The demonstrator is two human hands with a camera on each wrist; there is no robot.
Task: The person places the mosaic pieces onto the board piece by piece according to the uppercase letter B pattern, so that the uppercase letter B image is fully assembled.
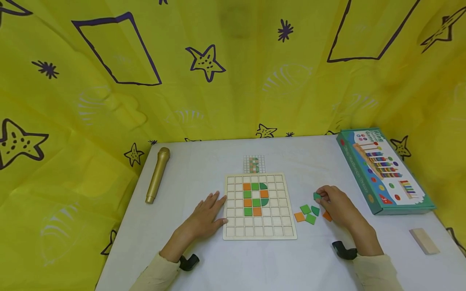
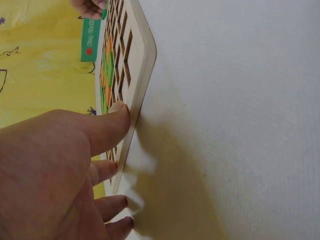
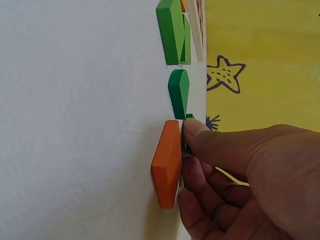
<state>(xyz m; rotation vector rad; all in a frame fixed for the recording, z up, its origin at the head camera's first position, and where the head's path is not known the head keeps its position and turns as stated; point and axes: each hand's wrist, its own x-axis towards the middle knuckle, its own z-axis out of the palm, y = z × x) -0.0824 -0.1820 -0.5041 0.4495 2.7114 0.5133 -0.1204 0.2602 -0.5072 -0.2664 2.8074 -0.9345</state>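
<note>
A wooden grid board [image 1: 269,232] lies on the table, with orange and green square tiles and dark green quarter-circle tiles [image 1: 264,202] set in its cells. My left hand [image 1: 205,216] rests at the board's left edge, fingers spread; in the left wrist view the thumb [image 2: 112,127] touches the rim. To the right of the board, my right hand [image 1: 336,204] pinches a dark green tile [image 1: 317,196] between thumb and fingers, its shape partly hidden. Near it lie loose green tiles [image 1: 305,209], a dark green quarter-circle tile [image 3: 179,92] and an orange tile [image 3: 167,165].
Behind the board lies a small printed pattern card [image 1: 254,164]. A gold microphone [image 1: 157,176] lies at the left. At the right are a teal game box [image 1: 386,171] and a plain wooden block [image 1: 424,241]. A yellow patterned curtain [image 1: 233,101] surrounds the table.
</note>
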